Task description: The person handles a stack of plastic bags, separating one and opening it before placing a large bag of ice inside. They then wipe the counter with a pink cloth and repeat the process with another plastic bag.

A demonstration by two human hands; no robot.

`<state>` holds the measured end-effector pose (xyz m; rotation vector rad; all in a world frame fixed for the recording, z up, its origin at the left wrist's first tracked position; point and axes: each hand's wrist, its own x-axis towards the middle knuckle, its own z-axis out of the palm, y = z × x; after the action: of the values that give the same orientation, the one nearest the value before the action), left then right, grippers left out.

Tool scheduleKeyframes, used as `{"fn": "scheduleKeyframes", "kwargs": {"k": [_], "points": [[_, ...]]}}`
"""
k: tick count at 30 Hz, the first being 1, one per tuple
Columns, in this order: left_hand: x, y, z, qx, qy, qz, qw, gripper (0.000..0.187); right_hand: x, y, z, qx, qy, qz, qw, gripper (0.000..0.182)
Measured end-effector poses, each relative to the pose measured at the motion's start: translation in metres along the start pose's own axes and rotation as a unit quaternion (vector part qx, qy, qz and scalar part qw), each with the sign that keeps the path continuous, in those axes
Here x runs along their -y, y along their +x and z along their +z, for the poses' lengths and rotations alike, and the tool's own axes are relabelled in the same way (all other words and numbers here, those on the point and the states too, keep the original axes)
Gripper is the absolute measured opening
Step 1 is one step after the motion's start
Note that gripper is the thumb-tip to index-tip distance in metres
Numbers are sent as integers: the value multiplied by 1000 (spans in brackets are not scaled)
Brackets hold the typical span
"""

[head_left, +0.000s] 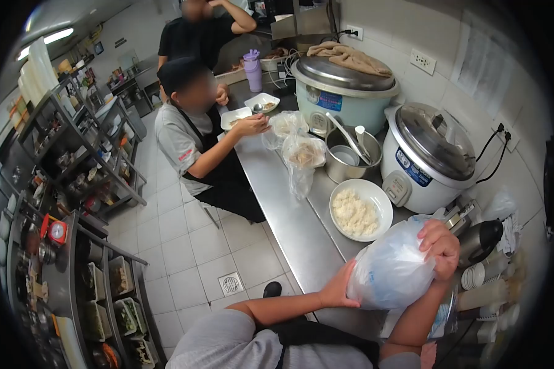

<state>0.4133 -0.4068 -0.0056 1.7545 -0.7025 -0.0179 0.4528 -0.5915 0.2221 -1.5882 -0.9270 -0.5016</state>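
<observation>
A bulging, translucent white plastic bag (391,267) with faint blue print is between my hands over the near end of the steel counter. My left hand (340,287) cups its lower left side, thumb and fingers against the plastic. At the upper right, my right hand (440,247) has its fingers curled into the gathered plastic. What the bag contains is hard to make out. Just beyond it sits a white bowl (384,206) of cooked rice (354,213). Behind the bowl, a metal pot (337,167) holds white-handled utensils.
Two large rice cookers, one pale green (311,101) and one white (425,166), line the wall. Knotted plastic bags (303,154) lie mid-counter. A seated co-worker (184,141) is at the far end; another person (194,37) stands behind. Shelving (74,117) runs along the left.
</observation>
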Motion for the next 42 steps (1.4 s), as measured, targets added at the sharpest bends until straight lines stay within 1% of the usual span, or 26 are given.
{"fn": "scheduleKeyframes", "kwargs": {"k": [1,4,7,11,14,16,17,20,23,24,27,29,30,32,35,38,41,42], "points": [[-2,-1,-1,4,2,-14,1000,113,0,0,-1,1,5,-2,1000,22],[1,-3,-3,16,15,-5,1000,112,0,-2,-1,1,17,1,1000,21],[3,-3,-2,7,22,17,1000,111,0,-3,-2,6,18,9,1000,20],[-2,-1,-6,7,28,19,999,110,3,-3,-1,1,28,9,1000,17],[-8,-1,-8,13,20,10,1000,109,7,-4,-1,-9,7,16,1000,17],[-11,0,-13,27,-16,-6,999,108,8,-8,0,-17,10,26,999,18],[-11,0,-15,25,-12,-1,1000,108,6,-8,0,-21,9,32,999,19],[-3,1,-11,29,-22,15,999,107,4,-15,-8,8,-22,23,999,24],[8,-4,-6,17,-29,16,999,107,3,-32,-4,-58,-45,70,995,44],[11,-3,-7,7,-26,22,999,107,1,-44,0,-88,-4,135,987,73],[3,11,-17,-26,-5,66,997,109,-26,-104,-5,-214,99,231,944,78],[-16,24,-20,-42,5,101,994,110,-47,-153,1,-283,159,290,900,75],[-22,32,-22,-17,-29,95,995,111,-58,-176,7,-304,178,314,882,74],[-28,44,-28,35,-92,80,992,113,-75,-202,18,-315,194,354,859,71],[-18,35,-31,74,-46,66,994,116,-89,-212,23,-299,188,390,850,67],[-20,21,-25,61,-2,15,998,116,-99,-211,27,-275,175,412,851,63],[-6,1,-19,47,3,-10,999,115,-103,-215,33,-248,155,427,856,59],[0,-1,-18,43,6,-5,999,114,-104,-217,35,-238,142,433,858,58]]}}
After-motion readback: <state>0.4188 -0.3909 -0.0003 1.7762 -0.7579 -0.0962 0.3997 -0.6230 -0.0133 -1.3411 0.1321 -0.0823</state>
